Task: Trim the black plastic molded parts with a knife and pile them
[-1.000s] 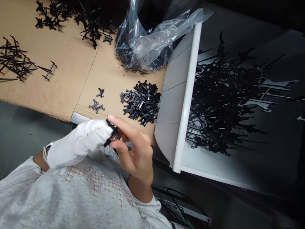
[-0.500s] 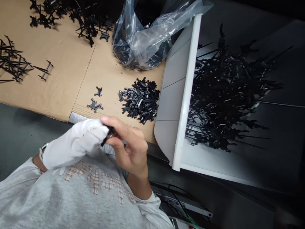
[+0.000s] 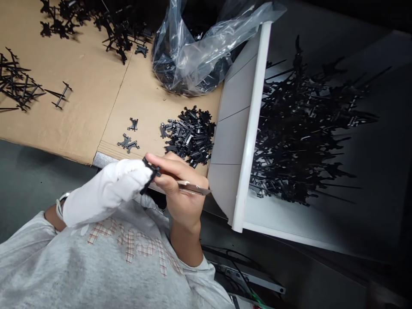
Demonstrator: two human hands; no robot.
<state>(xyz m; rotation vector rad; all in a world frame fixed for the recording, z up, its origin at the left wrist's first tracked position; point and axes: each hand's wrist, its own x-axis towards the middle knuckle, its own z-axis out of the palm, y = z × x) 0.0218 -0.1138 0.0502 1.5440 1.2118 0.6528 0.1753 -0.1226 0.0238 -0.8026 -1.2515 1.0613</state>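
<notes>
Our left hand (image 3: 117, 184) grips a black part (image 3: 149, 182), our right hand (image 3: 183, 204) a metal tool (image 3: 197, 189); the nearest pile (image 3: 189, 135) may be unfinished.

The counter (image 3: 86, 124) is spread with tan cardboard (image 3: 93, 73), with a thin seam (image 3: 120, 83) slanting across it and faint ridges near the front. At the front edge a strip of bare metal (image 3: 104, 159) shows. The floor (image 3: 19, 180) at left is a dull grey-green, shadowed just under the counter and marked by a small dark speck (image 3: 41, 182). At lower right a metal bar (image 3: 262, 280) runs at a slant beside dark cables (image 3: 237, 257), near a spot of green (image 3: 256, 298). Light falls brightest on the cardboard; the top and far right sink into a darkness too deep to read.
</notes>
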